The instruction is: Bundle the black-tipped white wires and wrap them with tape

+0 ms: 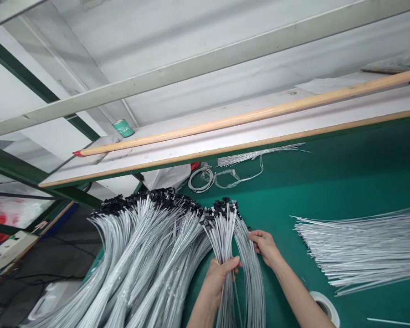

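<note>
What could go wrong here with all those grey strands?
The bundle in the left hand has its dark ends close to the big heap, so strands might tangle. The right forearm reaches in close by the white roll and could nudge it.

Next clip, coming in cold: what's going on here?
A person is handling thin grey-white wires with black ends at a green table. The left hand grips a bundle of wires below its black ends. The right hand has its fingers together near a black tip just beside it; whether they pinch a wire is too small to tell. A large heap of similar wires lies to the left, more wires lie spread on the right.
</note>
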`<state>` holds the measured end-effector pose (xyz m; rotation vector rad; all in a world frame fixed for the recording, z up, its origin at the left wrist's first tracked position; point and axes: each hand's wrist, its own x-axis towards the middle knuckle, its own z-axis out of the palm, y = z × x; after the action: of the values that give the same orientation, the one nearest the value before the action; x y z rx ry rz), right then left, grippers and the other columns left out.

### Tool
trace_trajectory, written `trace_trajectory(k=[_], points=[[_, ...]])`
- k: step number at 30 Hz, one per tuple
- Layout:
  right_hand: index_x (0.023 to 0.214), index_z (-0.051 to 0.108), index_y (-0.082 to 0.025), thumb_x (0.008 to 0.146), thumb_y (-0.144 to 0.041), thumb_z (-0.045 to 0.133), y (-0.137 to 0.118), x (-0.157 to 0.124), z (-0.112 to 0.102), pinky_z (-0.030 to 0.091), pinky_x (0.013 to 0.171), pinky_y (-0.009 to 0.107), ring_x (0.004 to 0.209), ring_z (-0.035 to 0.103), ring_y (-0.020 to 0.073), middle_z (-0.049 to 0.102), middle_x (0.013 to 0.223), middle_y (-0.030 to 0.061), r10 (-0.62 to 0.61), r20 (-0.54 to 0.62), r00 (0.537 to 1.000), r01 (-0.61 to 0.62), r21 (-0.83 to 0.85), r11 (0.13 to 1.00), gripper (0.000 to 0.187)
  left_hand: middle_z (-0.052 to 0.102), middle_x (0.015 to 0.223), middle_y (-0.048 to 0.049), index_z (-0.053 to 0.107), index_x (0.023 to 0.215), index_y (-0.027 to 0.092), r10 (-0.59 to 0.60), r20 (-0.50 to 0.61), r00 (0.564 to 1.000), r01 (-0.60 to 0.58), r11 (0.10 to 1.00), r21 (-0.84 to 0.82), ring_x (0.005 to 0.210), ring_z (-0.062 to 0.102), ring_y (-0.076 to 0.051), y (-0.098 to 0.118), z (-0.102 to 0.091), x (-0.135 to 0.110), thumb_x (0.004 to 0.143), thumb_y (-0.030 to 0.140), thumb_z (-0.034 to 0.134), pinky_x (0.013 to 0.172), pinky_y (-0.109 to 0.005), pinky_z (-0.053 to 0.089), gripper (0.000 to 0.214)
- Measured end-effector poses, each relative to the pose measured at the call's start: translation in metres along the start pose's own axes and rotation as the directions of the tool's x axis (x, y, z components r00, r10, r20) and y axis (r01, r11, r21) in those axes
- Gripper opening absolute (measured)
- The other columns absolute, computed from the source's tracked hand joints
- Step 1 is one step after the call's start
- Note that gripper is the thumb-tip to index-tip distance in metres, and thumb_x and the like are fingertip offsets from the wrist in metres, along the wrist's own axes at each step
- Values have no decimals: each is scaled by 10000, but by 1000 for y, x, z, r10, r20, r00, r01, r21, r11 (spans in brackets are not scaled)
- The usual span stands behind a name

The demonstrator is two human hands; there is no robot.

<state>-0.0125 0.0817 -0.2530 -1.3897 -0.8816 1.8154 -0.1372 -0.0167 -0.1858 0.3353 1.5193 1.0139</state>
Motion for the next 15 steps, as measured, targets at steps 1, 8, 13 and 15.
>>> trace_trajectory(k=[1,8,13,15], points=[[515,490,-194,528,-314,656,-7,-6,5,213,345,204,332,282,57,369,359,-92,-9,37,999,8,26,1000,205,689,724,-83,651,686,116,-9,-8,1000,9,1000,-16,666,595,-156,0,1,0,507,350,788,545,-228,409,325],[607,542,-172,554,-308,724,-45,-32,32,283,375,193,356,357,51,451,410,-77,-102,348,932,37,190,981,234,648,594,-49,562,747,133,5,138,990,5,997,-71,536,598,-162,1,3,-5,575,357,751,514,-247,382,340],[883,634,-157,559,-368,711,-34,11,16,459,563,275,662,606,177,665,805,66,-147,214,966,197,-236,951,395,452,411,80,495,683,174,90,96,991,-83,994,-74,369,381,-67,0,-4,-4,559,351,749,433,-222,314,334],[913,633,-132,558,-327,703,-22,30,11,461,678,324,871,601,260,657,920,132,-188,38,981,188,-379,906,411,427,402,100,514,806,175,60,48,997,-56,995,-81,370,362,-71,1,-6,-4,549,370,751,435,-225,321,401]])
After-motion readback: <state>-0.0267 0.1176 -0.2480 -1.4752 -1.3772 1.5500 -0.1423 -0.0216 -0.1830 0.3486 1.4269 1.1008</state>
